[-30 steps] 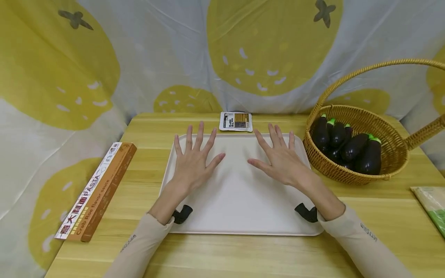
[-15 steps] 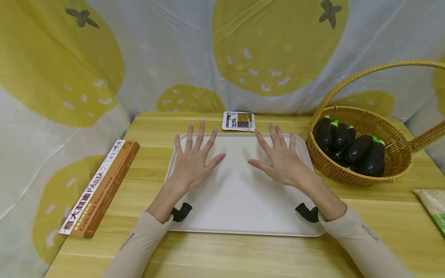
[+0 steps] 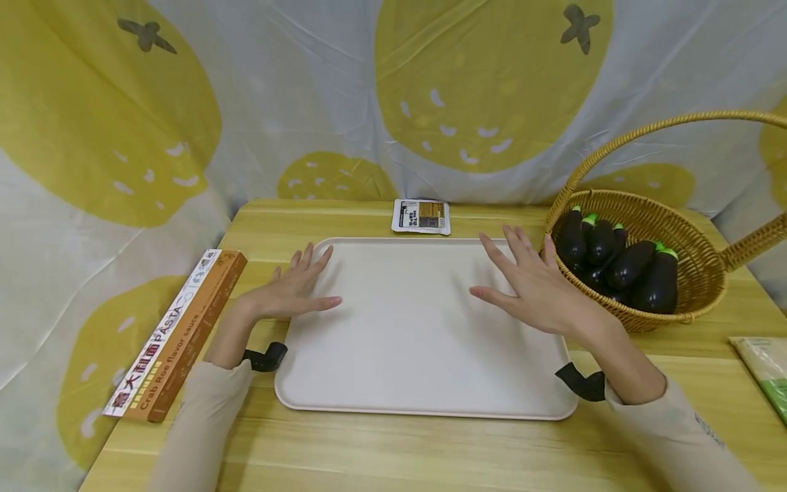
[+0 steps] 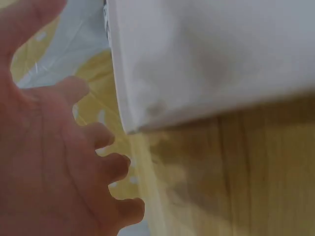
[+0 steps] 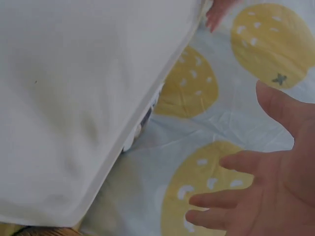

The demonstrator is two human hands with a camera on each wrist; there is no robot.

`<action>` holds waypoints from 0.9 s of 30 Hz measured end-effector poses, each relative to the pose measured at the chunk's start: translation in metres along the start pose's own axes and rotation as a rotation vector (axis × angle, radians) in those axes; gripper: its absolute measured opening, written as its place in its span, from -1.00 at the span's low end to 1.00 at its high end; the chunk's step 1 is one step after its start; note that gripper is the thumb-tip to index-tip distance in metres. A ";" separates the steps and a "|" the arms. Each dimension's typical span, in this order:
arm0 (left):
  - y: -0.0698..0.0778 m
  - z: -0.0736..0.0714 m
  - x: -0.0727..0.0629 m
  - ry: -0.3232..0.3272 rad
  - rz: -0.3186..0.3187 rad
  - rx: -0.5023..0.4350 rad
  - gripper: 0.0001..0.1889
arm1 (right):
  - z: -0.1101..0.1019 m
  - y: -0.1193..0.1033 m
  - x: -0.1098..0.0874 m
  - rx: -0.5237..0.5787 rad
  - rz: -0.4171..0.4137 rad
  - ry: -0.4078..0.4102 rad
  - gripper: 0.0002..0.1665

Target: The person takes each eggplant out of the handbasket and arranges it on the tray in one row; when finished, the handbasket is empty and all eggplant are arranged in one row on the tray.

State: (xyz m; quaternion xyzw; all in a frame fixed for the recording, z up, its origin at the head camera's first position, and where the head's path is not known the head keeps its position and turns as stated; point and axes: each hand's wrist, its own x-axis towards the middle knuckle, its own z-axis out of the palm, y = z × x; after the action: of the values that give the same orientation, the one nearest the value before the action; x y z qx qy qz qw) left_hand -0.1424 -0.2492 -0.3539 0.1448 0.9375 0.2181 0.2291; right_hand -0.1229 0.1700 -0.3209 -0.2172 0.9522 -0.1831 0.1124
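Note:
A white rectangular tray (image 3: 424, 342) lies on the wooden table. My left hand (image 3: 285, 290) hovers over the tray's left edge, fingers spread and holding nothing. Over the right part of the tray is my right hand (image 3: 531, 287), also spread and empty, its fingertips close to the wicker basket (image 3: 695, 301) in the head view. In the left wrist view the left palm (image 4: 49, 157) shows apart from the tray's corner. The right wrist view has the right palm (image 5: 280, 187) with nothing in it.
Several dark eggplants (image 3: 633, 263) lie in the basket. A long pasta box (image 3: 178, 335) is at the table's left, a small flat packet (image 3: 421, 216) behind the tray, and a green-and-clear bag (image 3: 765, 372) at the right edge. A patterned curtain (image 3: 320, 82) hangs behind.
Both hands have moved apart, the left one to the left and the right one to the right, uncovering more of the tray. The left hand has turned. The objects have stayed put.

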 end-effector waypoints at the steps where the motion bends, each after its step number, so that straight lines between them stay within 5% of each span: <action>1: -0.006 -0.001 -0.001 -0.019 0.002 -0.015 0.09 | -0.002 0.002 -0.003 -0.002 0.004 -0.003 0.08; 9: -0.036 -0.005 -0.006 -0.096 0.018 -0.148 0.42 | -0.018 0.019 -0.025 0.030 0.021 -0.008 0.10; 19: -0.052 0.000 -0.007 -0.142 0.070 -0.179 0.60 | -0.033 0.052 -0.055 0.124 0.039 -0.033 0.04; 27: -0.060 -0.002 -0.009 -0.146 0.091 -0.222 0.61 | -0.050 0.092 -0.065 0.171 0.187 0.011 0.08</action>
State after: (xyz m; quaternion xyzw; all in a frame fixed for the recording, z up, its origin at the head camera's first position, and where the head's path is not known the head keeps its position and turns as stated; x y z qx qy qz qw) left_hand -0.1460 -0.3052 -0.3780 0.1762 0.8811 0.3196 0.3010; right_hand -0.1141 0.2917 -0.3034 -0.1162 0.9499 -0.2533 0.1417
